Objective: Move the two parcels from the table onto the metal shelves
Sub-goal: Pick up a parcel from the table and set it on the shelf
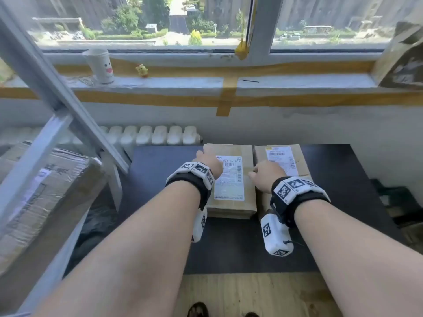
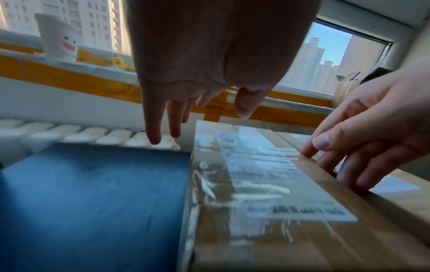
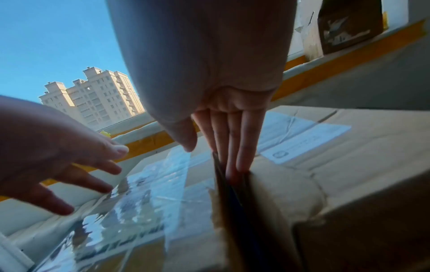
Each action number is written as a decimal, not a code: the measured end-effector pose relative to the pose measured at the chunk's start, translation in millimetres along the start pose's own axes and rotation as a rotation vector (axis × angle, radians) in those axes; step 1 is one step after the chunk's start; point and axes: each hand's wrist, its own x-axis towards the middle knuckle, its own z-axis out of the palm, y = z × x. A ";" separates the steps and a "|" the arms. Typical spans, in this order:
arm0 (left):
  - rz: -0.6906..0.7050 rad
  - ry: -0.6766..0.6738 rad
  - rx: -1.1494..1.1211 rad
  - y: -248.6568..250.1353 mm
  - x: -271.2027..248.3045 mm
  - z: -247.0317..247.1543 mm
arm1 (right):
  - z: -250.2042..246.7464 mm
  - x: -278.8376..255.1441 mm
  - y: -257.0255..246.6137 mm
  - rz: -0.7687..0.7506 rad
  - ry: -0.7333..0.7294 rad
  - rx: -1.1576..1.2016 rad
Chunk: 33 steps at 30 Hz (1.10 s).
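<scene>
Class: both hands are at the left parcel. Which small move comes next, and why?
Probably press both hands inward to clamp the left parcel. The right hand has fingers in the gap beside the right parcel; the left hand hovers open over its far side, gripping nothing yet.

Head view: left hand covers left parcel far-left corner; label print too small to read. Right hand fingertips hidden in gap beside right parcel. Metal shelves, frame's left, blurred and cut off.
</scene>
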 end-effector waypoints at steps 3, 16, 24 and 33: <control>-0.105 -0.069 -0.066 -5.0 4.9 6.1 | 9.0 3.4 0.5 0.032 -0.053 0.129; -0.013 0.102 -0.510 -14.9 -11.7 -21.8 | -17.0 -15.9 -8.9 0.090 -0.027 0.604; -0.015 0.108 -0.686 -10.2 -43.9 -45.1 | -38.6 -43.4 -11.4 0.102 0.014 0.805; 0.080 0.165 -0.667 -9.7 -64.8 -62.4 | -45.9 -60.0 -14.9 0.070 0.071 0.815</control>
